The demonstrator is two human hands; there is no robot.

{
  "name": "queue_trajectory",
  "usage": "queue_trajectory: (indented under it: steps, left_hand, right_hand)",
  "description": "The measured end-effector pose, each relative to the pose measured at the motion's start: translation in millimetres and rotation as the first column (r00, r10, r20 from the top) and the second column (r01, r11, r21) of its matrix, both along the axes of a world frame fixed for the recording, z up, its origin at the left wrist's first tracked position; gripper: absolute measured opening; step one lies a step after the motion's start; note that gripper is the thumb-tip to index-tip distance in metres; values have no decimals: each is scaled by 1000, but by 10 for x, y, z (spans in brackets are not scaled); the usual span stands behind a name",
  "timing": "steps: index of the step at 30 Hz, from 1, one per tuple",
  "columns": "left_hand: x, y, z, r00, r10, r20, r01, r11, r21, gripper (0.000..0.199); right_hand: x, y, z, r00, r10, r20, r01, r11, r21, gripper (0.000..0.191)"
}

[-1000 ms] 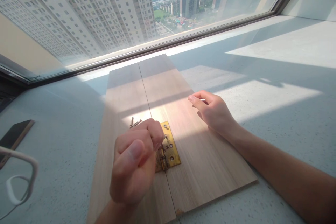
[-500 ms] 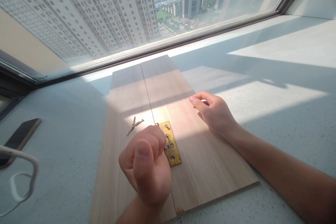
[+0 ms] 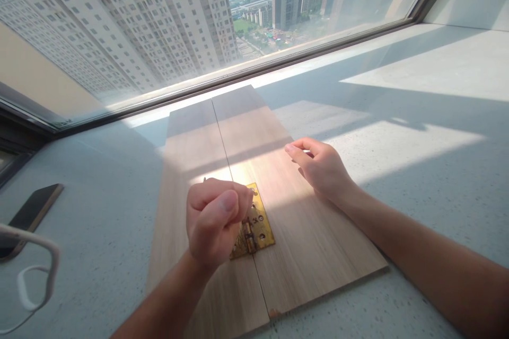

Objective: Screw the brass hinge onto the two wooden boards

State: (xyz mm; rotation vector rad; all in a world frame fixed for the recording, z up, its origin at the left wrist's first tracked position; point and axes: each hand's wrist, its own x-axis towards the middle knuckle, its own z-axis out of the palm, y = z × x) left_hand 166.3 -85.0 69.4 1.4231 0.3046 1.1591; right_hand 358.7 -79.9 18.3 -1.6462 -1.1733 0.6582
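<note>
My left hand (image 3: pixel 214 220) is closed in a fist over a brass-coloured hinge (image 3: pixel 260 222), hiding its upper left part. Whatever the fist may hold is hidden. The hinge lies across the seam between two wooden boards, with screw heads and holes in its right leaf. Behind my left hand, one tip of the screws (image 3: pixel 204 179) on the left board (image 3: pixel 186 137) peeks out. My right hand (image 3: pixel 324 169) rests at the outer edge of the right board (image 3: pixel 302 254). Its thumb and forefinger are pinched together, and I cannot see anything between them.
A phone (image 3: pixel 29 217) lies on the pale speckled sill (image 3: pixel 107 212) to the left. Nearer me are a white curved frame (image 3: pixel 53 270) and a cable. The window frame (image 3: pixel 238 77) runs along the back, just beyond the boards.
My left hand has tilted and shifted slightly left and up, covering most of the screws and revealing the hinge's lower knuckle. My right hand stays at the board's edge.
</note>
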Motion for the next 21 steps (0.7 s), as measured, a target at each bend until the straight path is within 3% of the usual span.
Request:
queue_trajectory:
  steps: [2,4,6,9,13,17,21]
  left_hand:
    - [-55,29,2,998,-45,-36,46,999,19,46]
    - [-82,23,6,999,-19,-45,20,1000,5,46]
    - [-74,-21,16,994,112,-15,-113,992,-54,46]
    - [6,-142,28,929,369,-9,-365,915,-171,48]
    - [178,-259,4,858,513,-6,-500,834,-235,50]
    - [293,-233,-43,815,572,90,-533,802,-269,49]
    - [293,-169,-58,874,472,112,-451,875,-174,53]
  right_hand:
    - [1,2,3,1000,2,0,-2,1000,7,35]
    - [4,1,5,1000,5,2,-5,1000,8,36]
    - [9,-2,2,1000,6,5,-6,1000,8,37]
    - [16,-5,-11,1000,3,7,-3,1000,7,37]
    - [26,-5,-26,1000,8,4,-8,1000,5,36]
    - [27,-7,-18,1000,17,2,-17,1000,4,35]
    - [17,-7,1,1000,14,-1,-14,1000,-4,34]
